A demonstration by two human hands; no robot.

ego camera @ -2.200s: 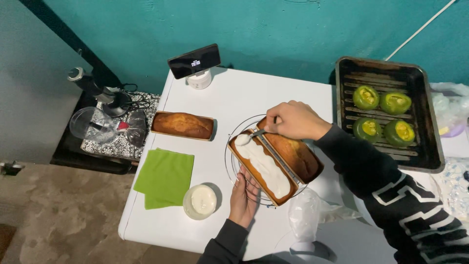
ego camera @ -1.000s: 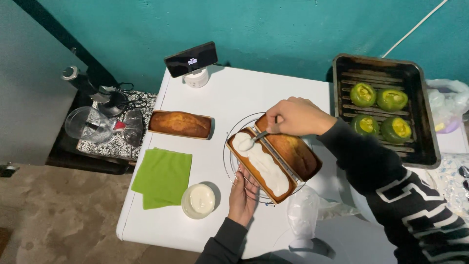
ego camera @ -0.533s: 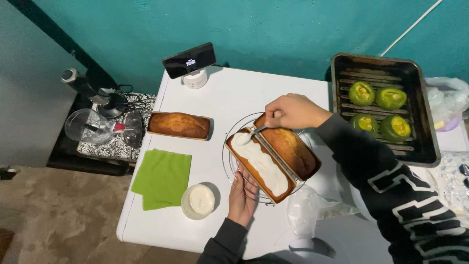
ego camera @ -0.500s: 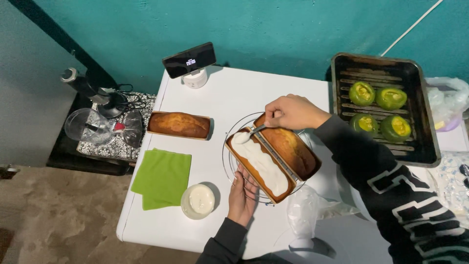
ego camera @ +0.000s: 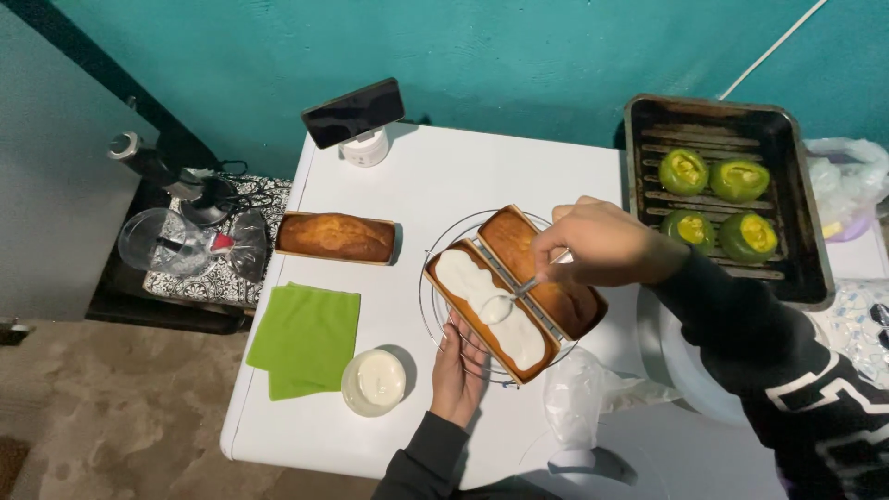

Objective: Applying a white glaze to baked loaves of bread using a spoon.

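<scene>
A metal spoon [ego camera: 505,301], pinched in the right hand [ego camera: 602,243], is smearing glossy white icing over a rectangular loaf [ego camera: 491,310] mid-table [ego camera: 435,176]. The left hand [ego camera: 459,368] is lying flat, fingers spread, against the round wire rack [ego camera: 444,243] near the table's front edge.

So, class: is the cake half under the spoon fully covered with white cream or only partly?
Almost fully: white cream spreads over most of the cake half beneath the spoon, with brown showing at its edges; the right hand holds the spoon.

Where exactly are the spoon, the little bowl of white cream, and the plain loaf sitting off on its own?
spoon [ego camera: 500,306], head view, on its bowl over the white-topped loaf.
bowl of white cream [ego camera: 375,381], head view, on the cream's middle.
plain loaf [ego camera: 335,237], head view, on the middle of its brown top.
</scene>
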